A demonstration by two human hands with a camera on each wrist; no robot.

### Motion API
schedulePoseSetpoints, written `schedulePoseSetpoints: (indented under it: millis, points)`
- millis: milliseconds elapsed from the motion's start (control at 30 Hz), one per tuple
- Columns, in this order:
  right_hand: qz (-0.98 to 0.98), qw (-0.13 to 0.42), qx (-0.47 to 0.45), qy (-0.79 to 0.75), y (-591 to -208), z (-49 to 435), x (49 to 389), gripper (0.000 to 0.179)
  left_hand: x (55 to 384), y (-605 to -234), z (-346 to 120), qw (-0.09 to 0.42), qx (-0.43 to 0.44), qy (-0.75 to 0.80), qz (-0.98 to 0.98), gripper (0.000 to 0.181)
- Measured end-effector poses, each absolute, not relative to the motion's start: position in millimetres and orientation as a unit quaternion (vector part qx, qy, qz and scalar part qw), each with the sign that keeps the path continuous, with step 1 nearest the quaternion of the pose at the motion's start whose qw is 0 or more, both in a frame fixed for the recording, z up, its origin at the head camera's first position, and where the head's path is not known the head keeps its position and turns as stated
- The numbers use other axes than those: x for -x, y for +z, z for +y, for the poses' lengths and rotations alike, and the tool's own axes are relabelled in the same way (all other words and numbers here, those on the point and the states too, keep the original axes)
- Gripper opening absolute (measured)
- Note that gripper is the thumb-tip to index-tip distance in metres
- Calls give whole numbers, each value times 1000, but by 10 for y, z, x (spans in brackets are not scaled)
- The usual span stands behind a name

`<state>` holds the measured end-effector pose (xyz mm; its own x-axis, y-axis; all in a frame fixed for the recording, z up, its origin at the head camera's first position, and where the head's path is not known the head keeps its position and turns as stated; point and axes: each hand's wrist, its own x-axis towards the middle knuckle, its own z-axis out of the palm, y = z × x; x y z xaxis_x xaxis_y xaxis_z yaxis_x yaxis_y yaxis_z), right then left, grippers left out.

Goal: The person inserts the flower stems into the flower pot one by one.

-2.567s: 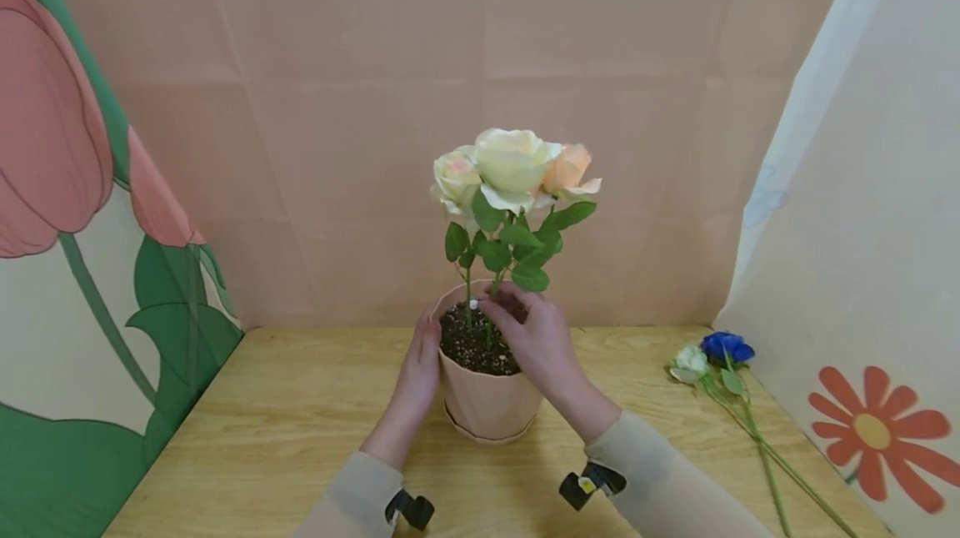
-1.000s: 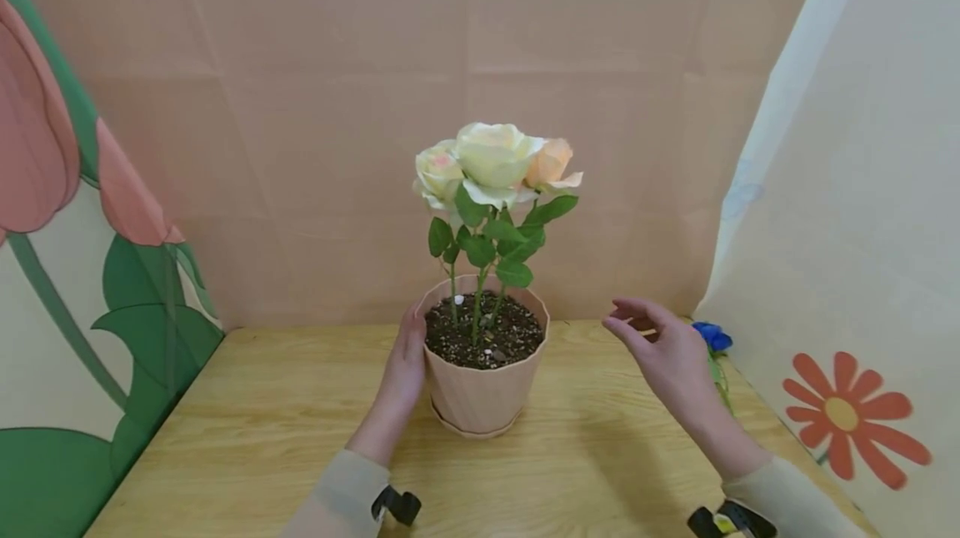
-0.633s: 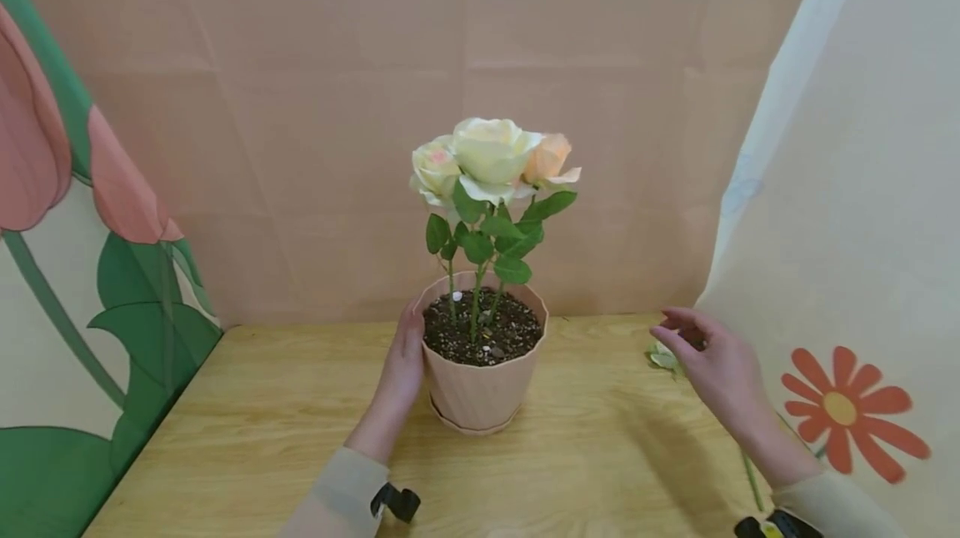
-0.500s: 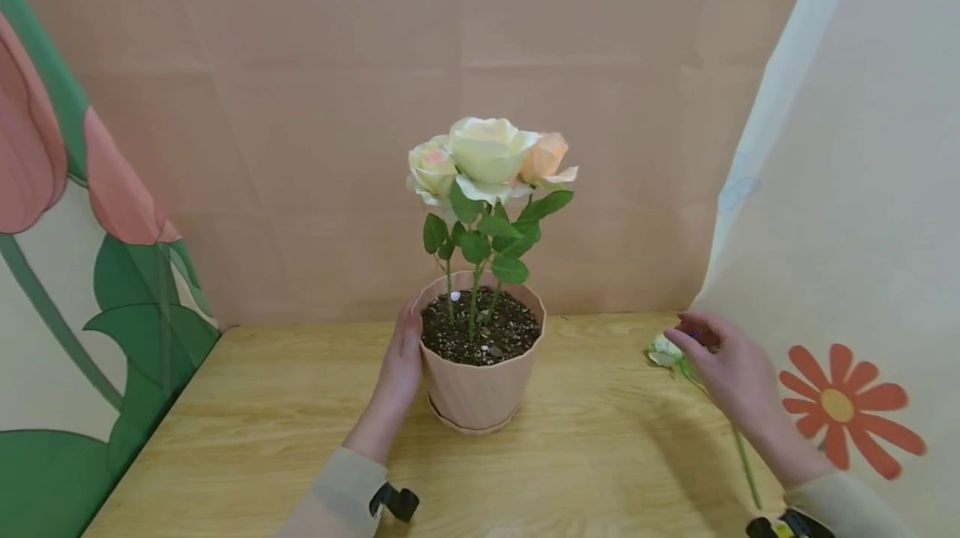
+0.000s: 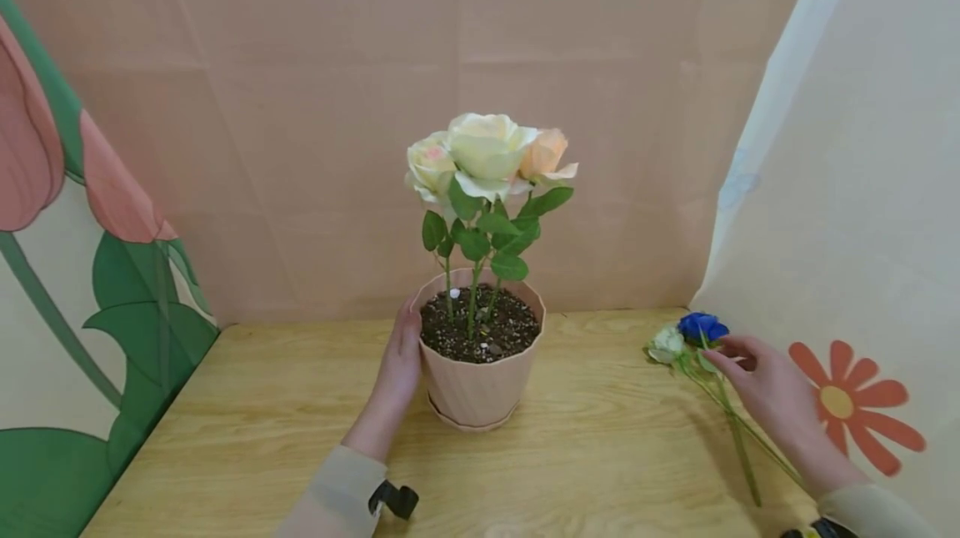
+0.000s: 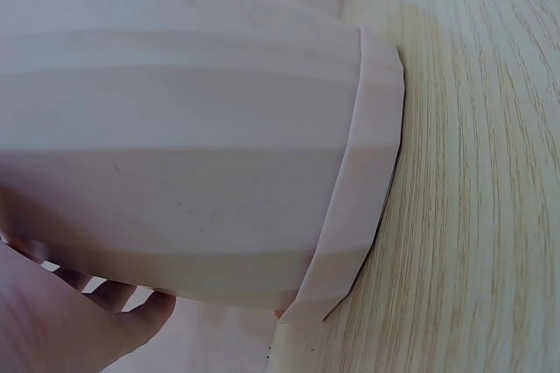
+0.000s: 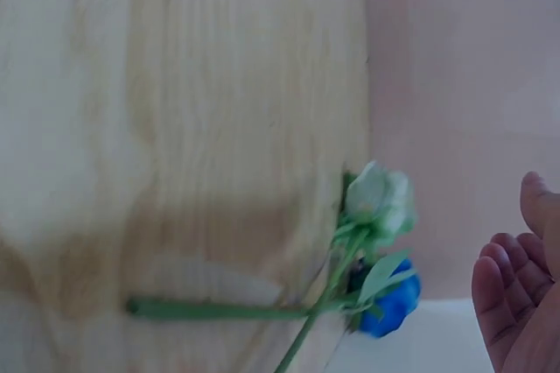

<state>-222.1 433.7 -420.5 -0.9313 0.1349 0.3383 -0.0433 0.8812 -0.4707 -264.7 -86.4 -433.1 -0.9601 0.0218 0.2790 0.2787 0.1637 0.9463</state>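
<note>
A pale pink flowerpot [image 5: 480, 392] with dark soil stands mid-table in the head view. Planted upright in it are a large cream rose [image 5: 489, 146], a smaller cream-pink rose [image 5: 431, 164] and a peach rose [image 5: 546, 154]. My left hand [image 5: 399, 363] holds the pot's left side, its fingers [image 6: 149, 316] curving round the wall in the left wrist view. At the right, a blue rose [image 5: 701, 327] and a pale white-green rose [image 5: 666, 344] lie with crossed stems. Over their stems hovers my right hand [image 5: 772, 392], thumb and fingers apart, nothing visibly gripped.
The pot stands on a matching saucer [image 5: 474, 424] upon the wooden table [image 5: 285, 429]. A pink cloth backdrop [image 5: 315, 146] rises behind the table. Side panels flank it, one with painted tulips [image 5: 123, 179], the other with a painted red flower [image 5: 881, 392].
My right hand has left the planted stems and moved rightward to the two lying roses. My left hand stays at the pot. The view has shifted slightly.
</note>
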Motion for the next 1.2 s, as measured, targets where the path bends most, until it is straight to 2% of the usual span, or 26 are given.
schedulePoseSetpoints:
  millis: [367,667,1200]
  points:
    - [-963,153,37,217,-4484,4677,2241,67,2648,-4308,-864,98,89,-639,-758,65]
    - [-971,91,50,213,-4694,4905,2306,71,2641,-4322,-883,95,89,-645,-753,66]
    - [-971,20,116,208,-4839,4905,2389,67,2661,-4332,-858,101,88,-643,-754,63]
